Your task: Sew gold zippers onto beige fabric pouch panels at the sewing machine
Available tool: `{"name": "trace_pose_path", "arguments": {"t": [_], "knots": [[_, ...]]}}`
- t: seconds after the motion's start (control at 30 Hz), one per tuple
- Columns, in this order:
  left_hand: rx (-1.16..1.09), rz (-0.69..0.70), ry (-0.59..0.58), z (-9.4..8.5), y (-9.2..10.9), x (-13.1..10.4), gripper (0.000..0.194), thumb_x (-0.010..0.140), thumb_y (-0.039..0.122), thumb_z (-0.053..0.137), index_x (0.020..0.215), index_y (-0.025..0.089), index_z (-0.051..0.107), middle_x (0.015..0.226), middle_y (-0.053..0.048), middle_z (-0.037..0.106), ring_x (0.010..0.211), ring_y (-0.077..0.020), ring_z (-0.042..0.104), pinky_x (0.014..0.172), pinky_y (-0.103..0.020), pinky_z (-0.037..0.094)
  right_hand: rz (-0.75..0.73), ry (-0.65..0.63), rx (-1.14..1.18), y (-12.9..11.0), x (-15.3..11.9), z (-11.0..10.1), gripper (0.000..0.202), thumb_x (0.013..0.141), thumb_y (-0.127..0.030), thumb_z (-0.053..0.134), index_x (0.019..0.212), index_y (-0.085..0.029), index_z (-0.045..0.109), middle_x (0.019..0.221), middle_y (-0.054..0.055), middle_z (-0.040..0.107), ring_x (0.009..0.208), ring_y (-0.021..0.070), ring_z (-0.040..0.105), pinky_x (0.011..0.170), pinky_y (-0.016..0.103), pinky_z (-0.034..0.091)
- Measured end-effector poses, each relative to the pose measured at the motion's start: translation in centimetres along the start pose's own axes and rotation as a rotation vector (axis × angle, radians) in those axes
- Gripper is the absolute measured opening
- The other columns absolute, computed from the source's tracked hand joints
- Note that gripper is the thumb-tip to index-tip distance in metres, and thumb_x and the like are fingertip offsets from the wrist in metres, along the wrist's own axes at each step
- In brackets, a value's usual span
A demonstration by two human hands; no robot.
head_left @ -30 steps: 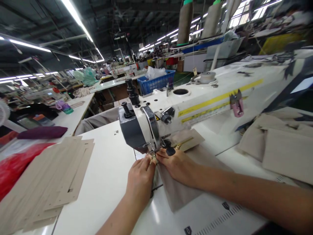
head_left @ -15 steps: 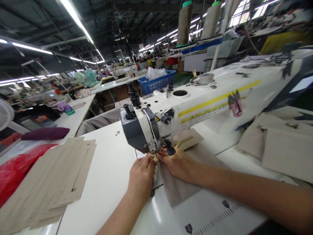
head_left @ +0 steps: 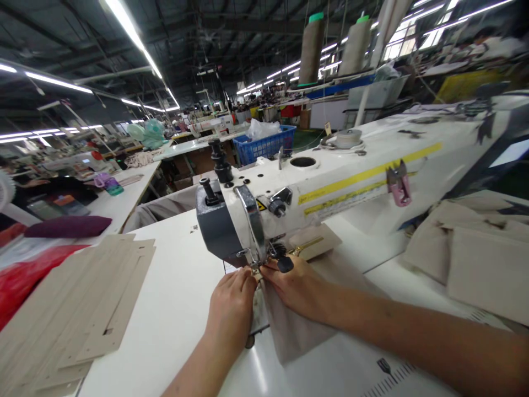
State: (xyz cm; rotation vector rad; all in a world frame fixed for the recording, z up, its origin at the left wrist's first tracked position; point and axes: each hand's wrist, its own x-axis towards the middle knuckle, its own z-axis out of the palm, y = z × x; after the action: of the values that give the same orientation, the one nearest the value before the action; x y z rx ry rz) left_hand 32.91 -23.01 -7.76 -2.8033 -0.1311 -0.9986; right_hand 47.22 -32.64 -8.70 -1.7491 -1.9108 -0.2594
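A white industrial sewing machine [head_left: 330, 182] stands on the white table [head_left: 177, 309]. A beige fabric piece [head_left: 293, 336] lies under its needle head. My left hand [head_left: 231, 309] presses the fabric's left edge just in front of the presser foot, fingertips pinched at the needle area. My right hand [head_left: 295, 286] lies flat on the fabric to the right of the needle. Behind the head, a beige panel with a gold zipper [head_left: 308, 245] shows.
A stack of beige cut panels [head_left: 74, 309] lies at the left, with red material [head_left: 25, 275] and a purple pouch [head_left: 68, 226] beyond. More beige pieces [head_left: 467, 248] are piled at the right. Pink thread snips [head_left: 399, 184] hang on the machine arm. A blue basket [head_left: 264, 143] sits behind.
Both hands stay at the needle on the fabric; the fabric has shifted slightly. The view has drifted a little to the right.
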Motion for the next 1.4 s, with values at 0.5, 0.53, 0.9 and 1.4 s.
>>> {"name": "trace_pose_path", "arguments": {"t": [0.5, 0.53, 0.9, 1.4], "knots": [[-0.014, -0.089, -0.088, -1.5, 0.1, -0.3, 0.019, 0.088, 0.012, 0.043, 0.089, 0.015, 0.062, 0.098, -0.010, 0.067, 0.085, -0.0238, 0.063, 0.073, -0.040, 0.052, 0.190, -0.015, -0.128, -0.4, 0.0, -1.8, 0.024, 0.085, -0.007, 0.039, 0.080, -0.015, 0.062, 0.080, 0.009, 0.065, 0.071, 0.0198, 0.060, 0.064, 0.031, 0.048], [-0.024, -0.113, -0.104, -1.9, 0.1, -0.2, 0.018, 0.088, 0.012, 0.044, 0.089, 0.016, 0.062, 0.097, -0.009, 0.067, 0.085, -0.0239, 0.063, 0.073, -0.040, 0.051, 0.206, -0.068, -0.163, -0.7, 0.1, -2.4, 0.023, 0.082, -0.005, 0.042, 0.079, -0.015, 0.062, 0.077, 0.009, 0.065, 0.067, 0.0197, 0.059, 0.059, 0.030, 0.047], [-0.073, -0.222, -0.289, -3.6, 1.4, -0.3, 0.015, 0.083, 0.014, 0.057, 0.095, 0.020, 0.063, 0.105, -0.005, 0.067, 0.095, -0.0244, 0.060, 0.082, -0.042, 0.042, 0.098, -0.119, 0.049, -2.3, -1.0, -3.4, 0.019, 0.082, -0.017, 0.054, 0.099, -0.013, 0.062, 0.103, 0.011, 0.063, 0.096, 0.0243, 0.057, 0.084, 0.038, 0.047], [0.077, -0.148, -0.196, -1.5, 3.6, -1.7, 0.025, 0.091, 0.021, 0.046, 0.111, 0.011, 0.058, 0.111, -0.010, 0.065, 0.103, -0.0264, 0.056, 0.089, -0.043, 0.040, 0.027, -0.026, 0.217, -0.9, -1.8, -2.2, 0.025, 0.084, -0.011, 0.043, 0.102, -0.011, 0.060, 0.104, 0.011, 0.062, 0.100, 0.0228, 0.055, 0.091, 0.038, 0.045]]}}
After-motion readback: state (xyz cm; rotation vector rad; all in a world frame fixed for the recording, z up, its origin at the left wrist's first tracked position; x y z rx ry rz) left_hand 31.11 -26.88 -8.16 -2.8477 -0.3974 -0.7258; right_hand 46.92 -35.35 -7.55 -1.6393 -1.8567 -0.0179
